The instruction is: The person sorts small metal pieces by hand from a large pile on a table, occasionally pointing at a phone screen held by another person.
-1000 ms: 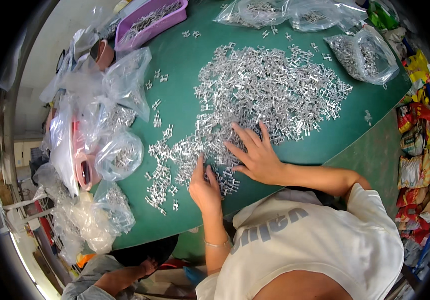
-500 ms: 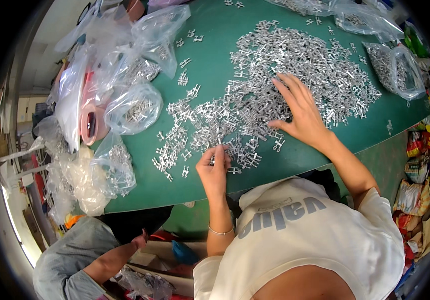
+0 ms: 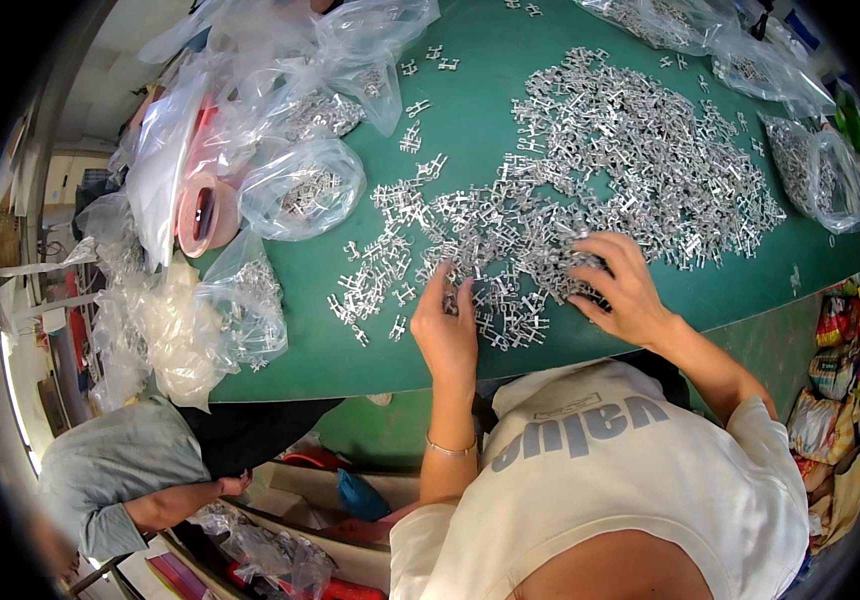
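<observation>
A wide heap of small silver metal clips spreads over the green table in front of me, with a thinner scatter of the same clips running to the left. My left hand stands at the near edge of this scatter, thumb and fingers apart, and I see nothing held in it. My right hand rests by the lower edge of the heap, its fingers bent and apart and touching the clips beside them. Whether a clip lies under its palm is hidden.
Clear plastic bags with more clips crowd the table's left side, beside a roll of pink material. Other bags of clips lie at the far right. Another person's arm is at lower left, near an open box.
My right hand has drawn down and toward me to the heap's near edge, its fingers now bent. My left fingers have parted from a pinch. The view has shifted; the other person's arm moved.
</observation>
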Demonstrator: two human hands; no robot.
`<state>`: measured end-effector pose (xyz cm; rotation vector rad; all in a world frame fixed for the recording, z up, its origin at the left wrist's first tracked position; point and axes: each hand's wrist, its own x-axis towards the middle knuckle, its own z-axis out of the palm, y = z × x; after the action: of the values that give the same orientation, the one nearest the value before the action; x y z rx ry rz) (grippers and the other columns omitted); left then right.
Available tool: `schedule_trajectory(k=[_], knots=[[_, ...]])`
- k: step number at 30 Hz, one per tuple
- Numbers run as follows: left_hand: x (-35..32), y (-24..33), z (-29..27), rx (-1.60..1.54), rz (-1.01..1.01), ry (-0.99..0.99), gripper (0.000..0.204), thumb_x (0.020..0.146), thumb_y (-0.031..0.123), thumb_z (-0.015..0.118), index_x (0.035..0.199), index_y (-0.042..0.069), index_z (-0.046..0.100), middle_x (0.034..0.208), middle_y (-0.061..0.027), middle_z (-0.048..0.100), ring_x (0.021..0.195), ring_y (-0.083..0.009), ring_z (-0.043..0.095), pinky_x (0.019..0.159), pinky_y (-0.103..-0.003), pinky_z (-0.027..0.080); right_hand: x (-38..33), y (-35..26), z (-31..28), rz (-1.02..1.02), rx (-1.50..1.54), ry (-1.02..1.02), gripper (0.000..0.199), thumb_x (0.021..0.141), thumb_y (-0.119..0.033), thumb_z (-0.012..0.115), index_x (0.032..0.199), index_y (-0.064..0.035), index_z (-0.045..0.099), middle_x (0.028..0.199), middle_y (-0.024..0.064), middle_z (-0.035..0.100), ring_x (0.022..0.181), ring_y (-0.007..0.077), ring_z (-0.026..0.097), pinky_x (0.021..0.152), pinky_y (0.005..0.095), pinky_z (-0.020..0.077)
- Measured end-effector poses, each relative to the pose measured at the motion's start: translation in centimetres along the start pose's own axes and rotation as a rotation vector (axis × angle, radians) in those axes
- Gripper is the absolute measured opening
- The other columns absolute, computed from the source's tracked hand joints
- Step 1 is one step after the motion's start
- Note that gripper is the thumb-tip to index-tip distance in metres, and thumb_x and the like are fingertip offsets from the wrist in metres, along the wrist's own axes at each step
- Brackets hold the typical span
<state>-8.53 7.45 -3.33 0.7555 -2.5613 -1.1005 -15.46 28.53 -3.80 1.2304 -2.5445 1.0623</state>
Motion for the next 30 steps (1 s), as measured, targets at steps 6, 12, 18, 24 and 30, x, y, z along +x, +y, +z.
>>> schedule_trajectory(k=[6, 12, 18, 24, 30], knots=[[1.1, 0.7, 1.6, 0.2, 0.227, -0.013, 0.025, 0.072, 0.01, 0.067, 0.096, 0.005, 0.061, 0.07, -0.0141, 0.061, 0.053, -0.0261, 0.055, 0.05, -0.032, 0.043, 0.8, -1.1, 0.2, -0.037, -0.202, -0.236, 0.06, 0.064, -0.028, 0.071, 0.118, -0.0147, 0.048, 0.123, 0.0113, 0.039, 0.117, 0.0356, 0.034, 0.096, 0.0486, 0.0287], [2.0, -1.2, 1.7, 0.048, 0.259, 0.083, 0.017, 0.075, 0.009, 0.063, 0.091, 0.002, 0.061, 0.059, -0.0105, 0.056, 0.043, -0.0172, 0.05, 0.044, -0.028, 0.041, 2.4, 2.5, 0.2, -0.025, -0.284, -0.071, 0.047, 0.067, -0.018, 0.066, 0.111, -0.0116, 0.052, 0.119, 0.0123, 0.043, 0.113, 0.0335, 0.038, 0.093, 0.0449, 0.0317], [3.7, -3.2, -1.1, -0.934, -0.327, -0.17, 0.018, 0.082, 0.006, 0.054, 0.098, -0.003, 0.054, 0.06, -0.0004, 0.047, 0.045, -0.0072, 0.043, 0.039, -0.019, 0.03, 5.5, 3.9, 1.0, -0.012, -0.367, 0.05, 0.044, 0.07, -0.018, 0.066, 0.11, -0.0082, 0.051, 0.113, 0.012, 0.045, 0.102, 0.0279, 0.045, 0.086, 0.0389, 0.0336], [3.0, -2.9, -2.1, -1.159, -0.423, -0.215, 0.018, 0.084, 0.002, 0.049, 0.101, -0.003, 0.048, 0.058, 0.0004, 0.04, 0.046, -0.0067, 0.037, 0.038, -0.018, 0.023, 8.0, 3.3, 0.9, 0.157, -0.365, 0.295, 0.047, 0.072, -0.021, 0.067, 0.113, -0.0071, 0.049, 0.115, 0.0131, 0.043, 0.102, 0.03, 0.044, 0.089, 0.0407, 0.0318], [2.1, -4.0, -2.4, -1.326, -0.587, -0.341, 0.016, 0.085, 0.008, 0.05, 0.099, 0.0, 0.051, 0.06, 0.0017, 0.037, 0.047, -0.0059, 0.033, 0.038, -0.017, 0.023, 4.9, -0.2, -0.7, 0.042, -0.208, 0.115, 0.029, 0.07, -0.007, 0.061, 0.099, -0.0034, 0.057, 0.104, 0.0095, 0.051, 0.097, 0.0273, 0.046, 0.081, 0.0388, 0.0349]])
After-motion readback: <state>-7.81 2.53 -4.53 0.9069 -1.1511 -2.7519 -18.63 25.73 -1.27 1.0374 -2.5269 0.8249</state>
